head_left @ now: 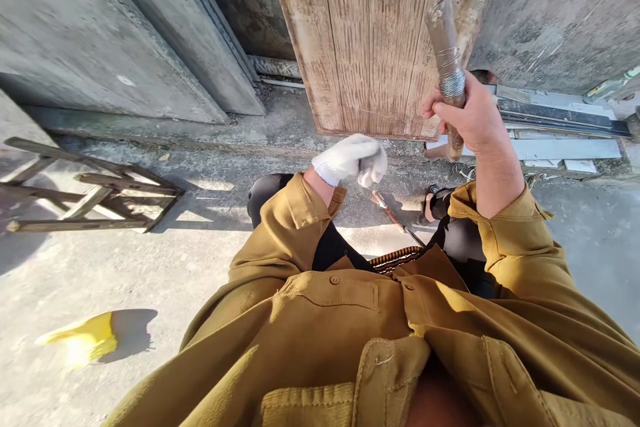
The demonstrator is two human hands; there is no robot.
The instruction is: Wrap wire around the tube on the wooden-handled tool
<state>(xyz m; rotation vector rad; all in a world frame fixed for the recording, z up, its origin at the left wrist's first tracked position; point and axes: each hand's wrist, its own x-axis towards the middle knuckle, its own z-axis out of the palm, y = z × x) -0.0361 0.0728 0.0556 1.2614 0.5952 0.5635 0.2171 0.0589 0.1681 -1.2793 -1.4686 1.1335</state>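
My right hand (473, 113) is bare and wraps round a thick wooden stick (443, 37) held upright. Silvery wire is wound about the stick's middle, and its upper part looks covered in clear plastic. My left hand (353, 159) wears a white glove with its fingers curled closed; whatever they hold, if anything, is hidden. Just below that hand is a thin tool with a reddish handle (389, 211); I cannot tell whether it touches the glove. Beyond both hands stands a worn wooden panel (370, 47) with vertical grooves.
A wooden frame stool (95, 197) lies at the left. A yellow object (83, 340) rests on the concrete floor at lower left. Grey slabs (150, 20) lean at the upper left. Strips of board (560, 148) are piled at the right, near a bottle (613, 87).
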